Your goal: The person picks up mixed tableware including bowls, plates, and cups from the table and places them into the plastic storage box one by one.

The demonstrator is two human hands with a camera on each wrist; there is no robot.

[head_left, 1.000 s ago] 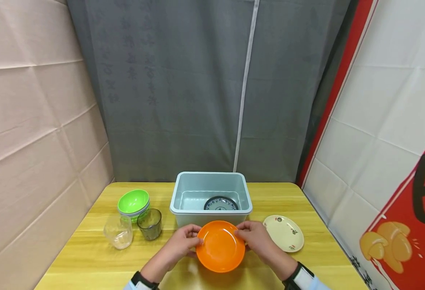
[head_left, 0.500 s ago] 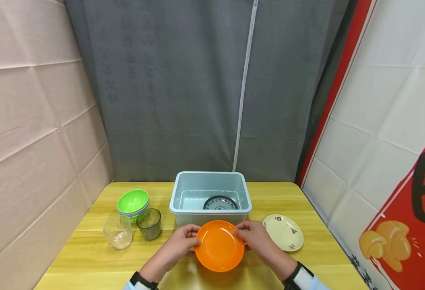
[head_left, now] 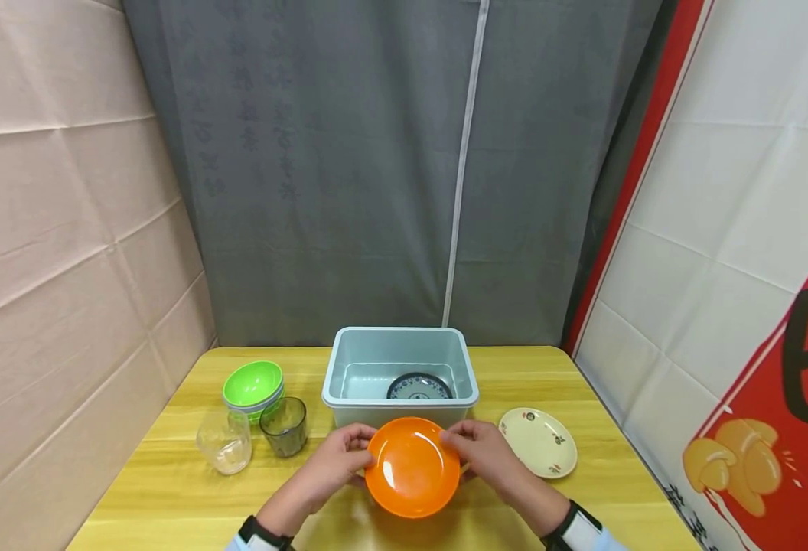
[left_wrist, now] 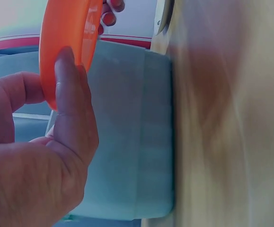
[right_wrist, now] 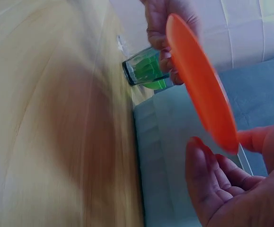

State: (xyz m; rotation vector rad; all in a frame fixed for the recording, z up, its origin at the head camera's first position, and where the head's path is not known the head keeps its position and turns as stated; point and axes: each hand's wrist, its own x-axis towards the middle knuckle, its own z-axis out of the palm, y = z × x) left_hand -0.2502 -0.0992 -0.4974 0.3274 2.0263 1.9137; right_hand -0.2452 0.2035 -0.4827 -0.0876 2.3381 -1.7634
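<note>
An orange plate (head_left: 412,468) is held above the table in front of the light-blue basin (head_left: 393,415), its inner face toward the head camera. My left hand (head_left: 342,457) pinches its left rim between thumb and fingers; the left wrist view shows fingertips (left_wrist: 66,66) against the plate's underside. At the right rim, my right hand (head_left: 483,451) holds it, thumb on the edge; in the right wrist view its lower fingers (right_wrist: 200,170) lie close under the plate. A dark-rimmed patterned plate (head_left: 419,386) lies inside the basin.
A cream plate with small printed motifs (head_left: 538,442) lies at the right. On the left stand stacked bowls, the top one green (head_left: 254,383), a smoky glass (head_left: 285,427) and a clear glass (head_left: 225,442). A grey curtain (head_left: 349,191) hangs behind the table.
The orange plate has shifted slightly left, and both hands have moved with it. The basin, glasses, bowls and other plates have stayed in place.
</note>
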